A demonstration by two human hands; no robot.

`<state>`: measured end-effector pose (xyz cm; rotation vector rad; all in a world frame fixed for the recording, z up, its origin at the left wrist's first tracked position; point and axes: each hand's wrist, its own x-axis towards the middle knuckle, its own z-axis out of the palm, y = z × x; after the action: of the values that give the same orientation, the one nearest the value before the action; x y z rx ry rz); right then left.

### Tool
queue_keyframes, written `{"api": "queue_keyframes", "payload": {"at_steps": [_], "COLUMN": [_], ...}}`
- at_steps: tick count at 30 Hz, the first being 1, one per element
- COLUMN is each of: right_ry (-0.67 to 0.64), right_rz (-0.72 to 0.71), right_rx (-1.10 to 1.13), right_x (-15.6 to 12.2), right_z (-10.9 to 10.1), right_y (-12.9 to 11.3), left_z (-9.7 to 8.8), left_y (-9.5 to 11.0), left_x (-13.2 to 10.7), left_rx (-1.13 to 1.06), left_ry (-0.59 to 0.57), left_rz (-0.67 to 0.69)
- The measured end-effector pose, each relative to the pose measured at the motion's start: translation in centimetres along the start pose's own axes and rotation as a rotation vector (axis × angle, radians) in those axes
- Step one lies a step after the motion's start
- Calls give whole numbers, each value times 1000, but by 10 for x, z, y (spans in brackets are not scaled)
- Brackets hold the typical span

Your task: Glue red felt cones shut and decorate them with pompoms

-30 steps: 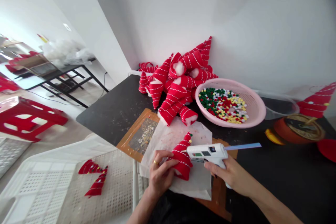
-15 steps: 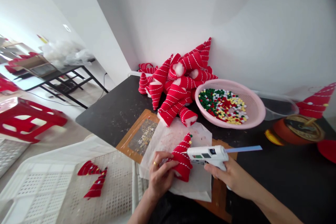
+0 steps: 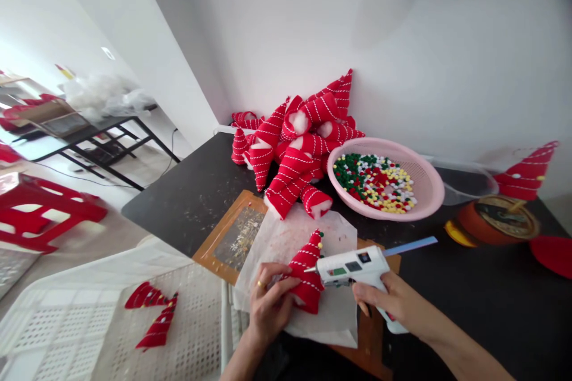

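Observation:
A stuffed red felt cone (image 3: 307, 278) with white stitched stripes lies on a white paper sheet (image 3: 333, 321). Small green and yellow pom-poms sit near its tip. My left hand (image 3: 271, 299), with a ring on one finger, grips the cone's left side. In my right hand (image 3: 395, 300) is a white glue gun (image 3: 353, 266), held by its handle, with a bluish glue stick (image 3: 411, 244) poking out of its back. The nozzle is over the middle of the cone; whether it touches the felt I cannot tell.
Behind the paper are piled red striped cones (image 3: 290, 175). A pink basket (image 3: 431, 190) holds many coloured pom-poms. At right stand a brown round tin (image 3: 496, 220) and one decorated cone (image 3: 527, 172). A white crate (image 3: 111, 333) at lower left contains red cones.
The glue gun has tilted, its nozzle pointing more downward and lying further over the cone. My left hand keeps its hold. The whole view has shifted slightly.

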<state>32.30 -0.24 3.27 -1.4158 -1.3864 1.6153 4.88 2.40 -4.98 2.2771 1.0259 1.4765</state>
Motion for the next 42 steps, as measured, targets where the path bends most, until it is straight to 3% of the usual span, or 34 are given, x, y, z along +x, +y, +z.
{"api": "queue_keyframes", "payload": {"at_steps": [5,11,17,22,42], "right_ry": [-27,169,142,132,169], "right_rz": [-63,-173,-48,-45,-43], "right_rx": [234,189,79,39,-36], "right_x": [-5,-12,-5,1,5], "right_z": [-16,-33,-13,-1,5], "right_y": [-5,-5,12,19,19], "left_z": [0,-1,-1,-1,-2], "left_y": [1,2,2,1,1], "left_x": [-1,-1,0,-2,0], "left_rx": [-6,24,13,1,33], "left_ry": [2,0,-3,-1,6], "left_rz": [-27,-44,-36,-58,-54]}}
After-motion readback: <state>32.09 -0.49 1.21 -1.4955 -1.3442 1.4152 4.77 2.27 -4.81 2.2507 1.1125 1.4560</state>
